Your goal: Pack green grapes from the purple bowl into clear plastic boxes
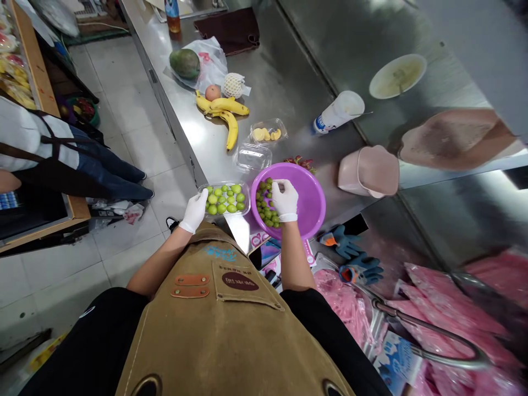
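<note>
My gloved left hand grips the left end of a clear plastic box, thumb over its rim. Light green grapes are spread across that box. Just to its right stands a purple basin, with darker green grapes along its left side. Over the basin, close to these grapes, is my gloved right hand; its fingers are pinched together, and whatever is between them is hidden. A second clear plastic box lies just behind the basin, near a clear box holding yellow fruit pieces.
Bananas, a large green fruit and a bottle stand along the steel counter. To the right are a white tub, a pink bin and blue work gloves. Another person stands at left.
</note>
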Demonstrator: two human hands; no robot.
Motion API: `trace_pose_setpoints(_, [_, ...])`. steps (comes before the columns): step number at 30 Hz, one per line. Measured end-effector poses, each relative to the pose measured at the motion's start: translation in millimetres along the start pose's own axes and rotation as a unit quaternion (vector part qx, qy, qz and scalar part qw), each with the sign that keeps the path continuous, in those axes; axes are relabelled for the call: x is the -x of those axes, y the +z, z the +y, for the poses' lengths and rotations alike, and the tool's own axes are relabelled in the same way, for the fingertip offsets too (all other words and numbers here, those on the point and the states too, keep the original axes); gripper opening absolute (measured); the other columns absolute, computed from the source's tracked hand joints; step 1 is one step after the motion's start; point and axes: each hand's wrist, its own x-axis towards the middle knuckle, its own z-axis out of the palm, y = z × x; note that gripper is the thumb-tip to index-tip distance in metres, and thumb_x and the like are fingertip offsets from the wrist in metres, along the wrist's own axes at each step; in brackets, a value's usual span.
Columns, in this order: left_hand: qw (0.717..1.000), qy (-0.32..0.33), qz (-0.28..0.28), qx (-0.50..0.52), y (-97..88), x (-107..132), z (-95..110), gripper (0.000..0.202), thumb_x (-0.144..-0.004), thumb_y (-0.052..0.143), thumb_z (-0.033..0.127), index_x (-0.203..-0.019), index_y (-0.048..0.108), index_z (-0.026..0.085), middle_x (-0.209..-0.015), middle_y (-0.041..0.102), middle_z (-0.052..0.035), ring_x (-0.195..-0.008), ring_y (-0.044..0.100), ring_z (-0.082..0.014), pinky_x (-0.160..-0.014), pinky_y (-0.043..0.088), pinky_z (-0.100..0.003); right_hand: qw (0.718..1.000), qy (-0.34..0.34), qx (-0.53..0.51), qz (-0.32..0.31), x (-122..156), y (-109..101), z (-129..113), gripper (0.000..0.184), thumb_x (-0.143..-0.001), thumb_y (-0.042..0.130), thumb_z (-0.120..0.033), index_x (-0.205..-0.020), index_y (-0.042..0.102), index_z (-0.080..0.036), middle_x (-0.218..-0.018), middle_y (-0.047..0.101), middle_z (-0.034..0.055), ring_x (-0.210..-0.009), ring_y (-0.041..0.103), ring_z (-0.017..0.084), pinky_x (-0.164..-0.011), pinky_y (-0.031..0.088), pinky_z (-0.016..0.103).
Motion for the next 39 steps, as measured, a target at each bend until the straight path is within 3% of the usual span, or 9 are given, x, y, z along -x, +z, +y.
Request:
trace_pose_setpoints(5, [0.999, -0.014, 0.015, 0.039, 1.9, -2, -5, 0.058, -0.086, 0.075, 0.072, -0.098, 0.078, 0.015, -0.104, 0.082, -0.0113, -0.104, 0.072, -0.0267, -0.091, 0.055, -0.035, 0.964, 0.056, 0.204, -0.162, -16, -11, 48, 0.035, -0.081, 0.076, -0.021, -0.116, 0.074, -0.017, -0.111, 0.081, 0.0159, -0.106, 0.075, 0.033, -0.106, 0.054, 0.048])
trace_pose_setpoints(9, [0.997, -0.026, -0.004, 0.066, 5.1, -2, -6, 0.059, -0.078, 0.083, 0.073, -0.094, 0.077, 0.017, -0.092, 0.079, -0.0094, -0.095, 0.071, -0.0262, -0.085, 0.055, -0.035, 0.968, 0.042, 0.182, -0.169, -13, -1, 59, 0.026, -0.082, 0.072, -0.016, -0.108, 0.072, -0.021, -0.104, 0.080, 0.0096, -0.098, 0.074, 0.027, -0.104, 0.056, 0.044])
trace_pose_setpoints(15, [0.998, -0.020, 0.029, 0.051, 4.4, -2, -5, 0.053, -0.077, 0.084, 0.069, -0.084, 0.072, 0.018, -0.079, 0.072, -0.0048, -0.085, 0.066, -0.0217, -0.077, 0.050, -0.031, 0.972, 0.047, 0.151, -0.173, -19, -1, 62, 0.018, -0.079, 0.068, -0.012, -0.096, 0.070, -0.019, -0.112, 0.081, 0.0121, -0.101, 0.073, 0.023, -0.105, 0.056, 0.039])
trace_pose_setpoints(19, [0.998, -0.015, 0.052, 0.043, 1.3, -2, -2, 0.047, -0.085, 0.079, 0.065, -0.079, 0.067, 0.019, -0.071, 0.065, -0.0016, -0.082, 0.063, -0.0208, -0.075, 0.047, -0.030, 0.986, 0.034, 0.132, -0.100, -8, -5, 45, 0.014, -0.082, 0.067, -0.019, -0.096, 0.070, -0.017, -0.111, 0.079, 0.0153, -0.102, 0.073, 0.026, -0.107, 0.056, 0.045])
trace_pose_setpoints(23, [0.998, -0.023, 0.037, 0.040, 2.3, -2, 1, 0.051, -0.082, 0.082, 0.067, -0.077, 0.066, 0.019, -0.073, 0.066, -0.0016, -0.077, 0.060, -0.0189, -0.071, 0.045, -0.030, 0.995, -0.100, 0.007, 0.026, 29, 1, -4, 0.015, -0.090, 0.068, -0.033, -0.100, 0.068, -0.022, -0.110, 0.076, 0.0117, -0.101, 0.072, 0.026, -0.101, 0.061, 0.047])
trace_pose_setpoints(27, [0.999, -0.031, 0.013, 0.030, 6.7, -4, 1, 0.053, -0.077, 0.086, 0.068, -0.075, 0.066, 0.020, -0.071, 0.065, -0.0008, -0.072, 0.059, -0.0178, -0.069, 0.046, -0.030, 0.972, -0.223, -0.073, -0.004, 66, 27, -66, 0.012, -0.097, 0.068, -0.039, -0.097, 0.067, -0.027, -0.108, 0.074, 0.0089, -0.100, 0.072, 0.026, -0.091, 0.064, 0.045])
trace_pose_setpoints(31, [0.999, -0.029, 0.004, 0.028, 7.2, -5, 0, 0.052, -0.085, 0.080, 0.069, -0.074, 0.065, 0.020, -0.068, 0.065, -0.0021, -0.073, 0.061, -0.0192, -0.068, 0.049, -0.030, 0.966, -0.239, -0.080, -0.051, 78, 55, -101, 0.013, -0.096, 0.070, -0.039, -0.100, 0.068, -0.027, -0.104, 0.075, 0.0082, -0.097, 0.072, 0.026, -0.093, 0.063, 0.045])
trace_pose_setpoints(34, [0.999, -0.030, 0.010, 0.026, -1.7, -5, 2, 0.053, -0.089, 0.075, 0.070, -0.076, 0.065, 0.019, -0.071, 0.068, -0.0030, -0.075, 0.062, -0.0196, -0.068, 0.049, -0.029, 0.972, -0.207, -0.108, -0.017, 70, 58, -101, 0.018, -0.098, 0.067, -0.041, -0.107, 0.068, -0.026, -0.107, 0.074, 0.0085, -0.098, 0.072, 0.026, -0.095, 0.063, 0.046])
trace_pose_setpoints(39, [0.999, 0.009, 0.019, 0.026, -42.2, -8, 11, 0.056, -0.094, 0.068, 0.073, -0.086, 0.070, 0.018, -0.091, 0.077, -0.0084, -0.099, 0.067, -0.0267, -0.086, 0.055, -0.032, 0.978, -0.129, -0.036, 0.163, 33, 25, -56, 0.026, -0.095, 0.059, -0.039, -0.111, 0.067, -0.021, -0.114, 0.073, 0.0131, -0.106, 0.072, 0.028, -0.104, 0.059, 0.050])
